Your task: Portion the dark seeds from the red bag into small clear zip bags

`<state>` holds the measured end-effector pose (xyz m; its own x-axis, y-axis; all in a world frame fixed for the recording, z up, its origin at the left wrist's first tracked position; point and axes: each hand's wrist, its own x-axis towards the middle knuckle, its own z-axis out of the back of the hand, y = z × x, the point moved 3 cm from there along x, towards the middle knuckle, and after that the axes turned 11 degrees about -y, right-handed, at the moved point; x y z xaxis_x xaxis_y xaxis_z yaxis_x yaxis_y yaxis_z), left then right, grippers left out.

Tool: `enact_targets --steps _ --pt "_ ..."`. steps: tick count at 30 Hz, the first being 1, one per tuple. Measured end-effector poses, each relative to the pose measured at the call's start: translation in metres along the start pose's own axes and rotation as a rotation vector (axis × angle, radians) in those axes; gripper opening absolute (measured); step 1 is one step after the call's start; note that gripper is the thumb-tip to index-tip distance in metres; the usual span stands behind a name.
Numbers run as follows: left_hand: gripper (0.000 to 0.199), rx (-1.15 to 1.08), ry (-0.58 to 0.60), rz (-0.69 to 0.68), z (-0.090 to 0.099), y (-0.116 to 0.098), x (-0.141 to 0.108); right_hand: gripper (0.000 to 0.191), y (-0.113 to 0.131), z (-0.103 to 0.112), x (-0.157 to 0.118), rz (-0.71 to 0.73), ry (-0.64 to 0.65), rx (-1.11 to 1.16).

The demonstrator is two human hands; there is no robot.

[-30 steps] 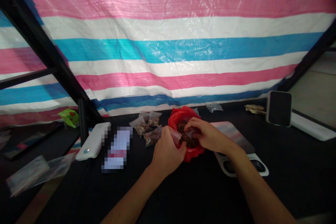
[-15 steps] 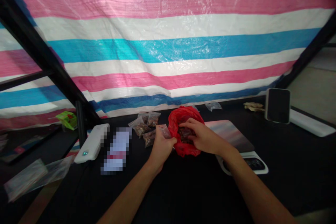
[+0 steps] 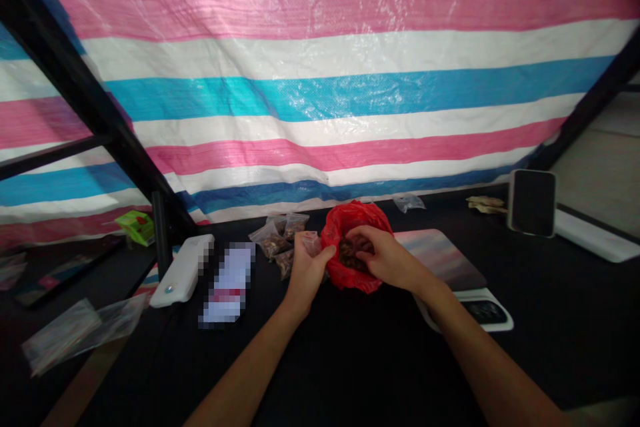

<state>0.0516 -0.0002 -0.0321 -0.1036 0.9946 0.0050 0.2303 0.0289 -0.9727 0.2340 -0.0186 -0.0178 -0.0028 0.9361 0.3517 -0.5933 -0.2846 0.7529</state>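
A red plastic bag (image 3: 356,280) stands with its mouth rolled back, and loose brown dried pieces (image 3: 349,255) lie inside. My right hand (image 3: 387,255) reaches into it from the right, fingers curled down among the pieces; what is between the fingertips is hidden. At the bag's left rim, my left hand (image 3: 307,273) is closed on a small clear zip bag (image 3: 311,242), mostly covered by the hand. Just left of that hand lie several small zip bags (image 3: 273,243) filled with similar brown pieces.
A kitchen scale (image 3: 443,257) sits to the right, partly under my right forearm. A white device (image 3: 183,270) and a blurred-out packet (image 3: 227,287) lie left. Clear bags (image 3: 65,337) rest far left. A phone (image 3: 533,202) stands at the back right; striped sheeting (image 3: 325,100) hangs behind.
My right hand's fingers have shifted and curled over the brown pieces in the red bag. The left hand has turned slightly at the rim. The whole view has shifted a little.
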Motion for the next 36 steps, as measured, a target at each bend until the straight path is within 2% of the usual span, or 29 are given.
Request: enact_targets --steps 3,6,10,15,20,25,27,30,33,36 --pt "0.028 0.133 0.009 -0.178 0.003 -0.005 0.0 0.038 0.005 0.002 0.002 -0.046 0.0 0.119" --pt "0.013 0.322 0.012 -0.359 0.004 -0.006 -0.001 0.034 0.014 0.005 0.003 -0.012 -0.024 0.223" --pt "0.008 0.485 0.073 -0.463 0.003 -0.004 -0.002 0.035 0.025 0.007 0.002 0.086 -0.088 0.276" --pt "0.016 0.462 0.217 -0.421 -0.002 0.0 -0.008 0.04 0.037 0.005 -0.001 0.288 -0.156 0.118" --pt "0.021 0.42 0.212 -0.349 -0.002 -0.001 -0.011 0.04 0.047 0.002 -0.004 0.375 -0.157 0.112" --pt "0.016 0.424 0.183 -0.337 -0.002 -0.004 -0.012 0.043 0.046 0.009 -0.002 0.336 -0.258 0.068" --pt "0.014 0.457 0.133 -0.359 -0.001 -0.005 -0.012 0.044 0.036 0.014 0.001 0.298 -0.28 0.01" --pt "0.017 0.515 0.041 -0.372 0.002 -0.006 -0.011 0.049 0.014 0.019 0.006 0.228 -0.239 -0.168" --pt "0.021 0.471 0.036 -0.276 0.002 0.0 -0.007 0.047 -0.003 0.018 0.008 0.171 -0.186 -0.329" --pt "0.023 0.3 0.064 -0.122 0.0 0.007 -0.001 0.045 -0.009 0.013 0.007 0.152 -0.162 -0.322"
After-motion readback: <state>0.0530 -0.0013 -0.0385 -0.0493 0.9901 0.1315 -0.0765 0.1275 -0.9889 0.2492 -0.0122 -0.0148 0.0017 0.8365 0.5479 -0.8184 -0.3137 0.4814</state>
